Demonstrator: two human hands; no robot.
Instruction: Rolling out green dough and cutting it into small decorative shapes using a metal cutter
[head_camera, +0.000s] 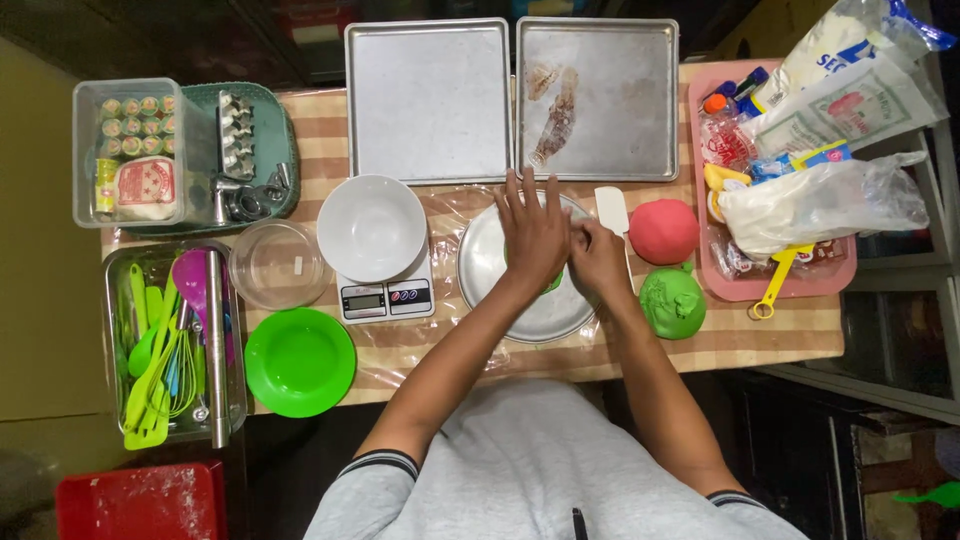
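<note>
At the middle of the frame both hands meet over a round metal plate (490, 285) on the bench (780, 340). The left hand (532, 235) lies flat with fingers spread, pressing down on a piece of green dough (553, 284) that only peeks out under the palm. The right hand (598, 258) is curled beside it, fingertips against the left hand's edge; whether it pinches any dough cannot be told.

The plate seems placed as a firm working surface, with clear plastic sheeting under it. Just right of the hands lie a white scraper (611, 209), a red dough ball (663, 231) and a green dough lump (672, 302), all within easy reach. A white bowl (372, 226) sits on a digital scale (386, 297) to the left, close to the plate's rim.

Open room is scarce: two baking trays (430, 100) close off the top and a pink tray (790, 285) of bags the right, leaving only the bench's near edge free.
</note>
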